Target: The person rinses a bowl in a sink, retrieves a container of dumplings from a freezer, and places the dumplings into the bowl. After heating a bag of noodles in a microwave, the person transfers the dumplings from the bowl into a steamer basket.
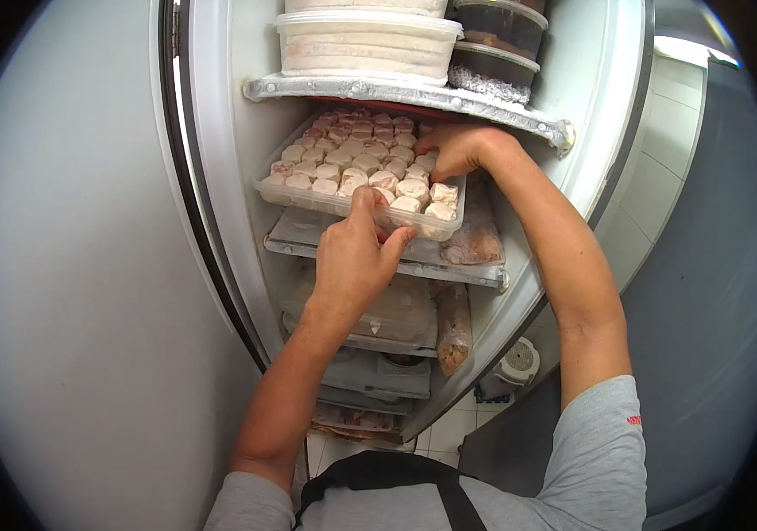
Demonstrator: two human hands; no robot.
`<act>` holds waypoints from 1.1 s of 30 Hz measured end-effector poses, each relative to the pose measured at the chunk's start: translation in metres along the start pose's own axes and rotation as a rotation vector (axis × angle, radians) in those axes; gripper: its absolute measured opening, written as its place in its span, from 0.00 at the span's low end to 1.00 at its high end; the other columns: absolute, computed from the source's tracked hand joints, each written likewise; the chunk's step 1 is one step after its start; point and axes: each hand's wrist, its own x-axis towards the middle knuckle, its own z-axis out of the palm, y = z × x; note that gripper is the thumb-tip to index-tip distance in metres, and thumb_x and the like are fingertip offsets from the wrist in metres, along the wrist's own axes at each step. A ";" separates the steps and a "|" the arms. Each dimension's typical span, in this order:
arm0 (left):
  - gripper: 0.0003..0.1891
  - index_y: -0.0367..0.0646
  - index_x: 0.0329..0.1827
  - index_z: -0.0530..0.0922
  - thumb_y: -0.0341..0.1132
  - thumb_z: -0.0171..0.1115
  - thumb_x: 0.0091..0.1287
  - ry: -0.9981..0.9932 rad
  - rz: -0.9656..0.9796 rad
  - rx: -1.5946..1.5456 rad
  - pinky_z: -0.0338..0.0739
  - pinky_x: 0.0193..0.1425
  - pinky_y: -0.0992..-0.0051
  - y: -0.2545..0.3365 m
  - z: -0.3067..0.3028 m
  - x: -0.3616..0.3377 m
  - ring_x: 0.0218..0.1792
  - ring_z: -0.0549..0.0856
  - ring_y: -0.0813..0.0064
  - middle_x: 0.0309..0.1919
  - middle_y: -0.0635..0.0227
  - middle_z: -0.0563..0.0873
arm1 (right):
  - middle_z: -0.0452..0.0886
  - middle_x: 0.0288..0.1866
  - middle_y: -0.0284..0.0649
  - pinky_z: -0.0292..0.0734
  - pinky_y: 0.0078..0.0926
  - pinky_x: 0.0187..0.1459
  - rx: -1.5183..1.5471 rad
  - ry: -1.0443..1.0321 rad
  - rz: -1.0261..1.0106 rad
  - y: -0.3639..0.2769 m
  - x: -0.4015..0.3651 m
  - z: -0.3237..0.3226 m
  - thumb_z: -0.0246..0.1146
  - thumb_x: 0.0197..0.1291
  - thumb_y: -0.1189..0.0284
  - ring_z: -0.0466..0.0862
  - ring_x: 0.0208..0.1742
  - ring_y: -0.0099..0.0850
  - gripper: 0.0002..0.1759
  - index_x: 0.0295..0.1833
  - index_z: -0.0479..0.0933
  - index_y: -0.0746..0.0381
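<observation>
While the left hand [356, 258] gripped the translucent rectangular plastic tray [432, 228] at its front, between two frosted white shelves [396, 96], the right hand [463, 149] curled at its right side, fingertip contact hidden; uneven support could have tipped out the pale rounded blocks [365, 163].

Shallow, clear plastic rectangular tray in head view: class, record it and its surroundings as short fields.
Item: shallow, clear plastic rectangular tray
Contents: small, pale, rounded pieces in rows
Left: bare left hand, gripping the tray's front edge
Right: bare right hand, at the tray's right side, grip unclear
Above: frosted white shelf holding clear plastic tubs, rectangular and round
</observation>
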 end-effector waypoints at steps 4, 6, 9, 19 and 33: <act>0.25 0.39 0.57 0.73 0.42 0.77 0.66 -0.007 -0.014 0.007 0.84 0.40 0.59 0.000 -0.002 -0.001 0.32 0.92 0.54 0.27 0.55 0.91 | 0.82 0.68 0.52 0.75 0.35 0.71 0.072 0.121 0.070 -0.006 -0.011 0.009 0.72 0.47 0.58 0.81 0.69 0.46 0.38 0.68 0.82 0.56; 0.25 0.40 0.57 0.73 0.43 0.77 0.66 -0.001 -0.001 -0.002 0.84 0.40 0.59 -0.001 -0.001 -0.001 0.31 0.92 0.54 0.27 0.55 0.91 | 0.83 0.66 0.53 0.76 0.35 0.70 0.108 0.195 0.094 0.003 -0.012 0.022 0.72 0.46 0.57 0.81 0.68 0.47 0.37 0.66 0.84 0.57; 0.25 0.40 0.56 0.73 0.43 0.77 0.66 -0.009 -0.001 -0.008 0.84 0.39 0.60 -0.001 -0.001 0.000 0.31 0.92 0.54 0.26 0.56 0.91 | 0.88 0.61 0.49 0.81 0.36 0.62 0.142 0.407 0.047 0.004 -0.017 0.033 0.71 0.47 0.58 0.87 0.61 0.45 0.33 0.63 0.85 0.56; 0.25 0.40 0.55 0.73 0.43 0.77 0.66 0.003 0.028 0.016 0.84 0.39 0.60 -0.003 0.001 0.000 0.30 0.92 0.54 0.26 0.56 0.91 | 0.87 0.63 0.49 0.80 0.36 0.63 0.069 0.183 0.054 -0.001 -0.009 0.014 0.74 0.51 0.61 0.86 0.61 0.43 0.31 0.63 0.84 0.59; 0.26 0.39 0.54 0.76 0.44 0.79 0.63 0.062 0.063 0.009 0.83 0.40 0.57 -0.007 0.007 0.001 0.34 0.92 0.51 0.28 0.53 0.90 | 0.86 0.58 0.39 0.83 0.26 0.62 1.323 1.054 -0.391 -0.053 -0.127 0.079 0.74 0.62 0.80 0.85 0.58 0.26 0.25 0.64 0.79 0.65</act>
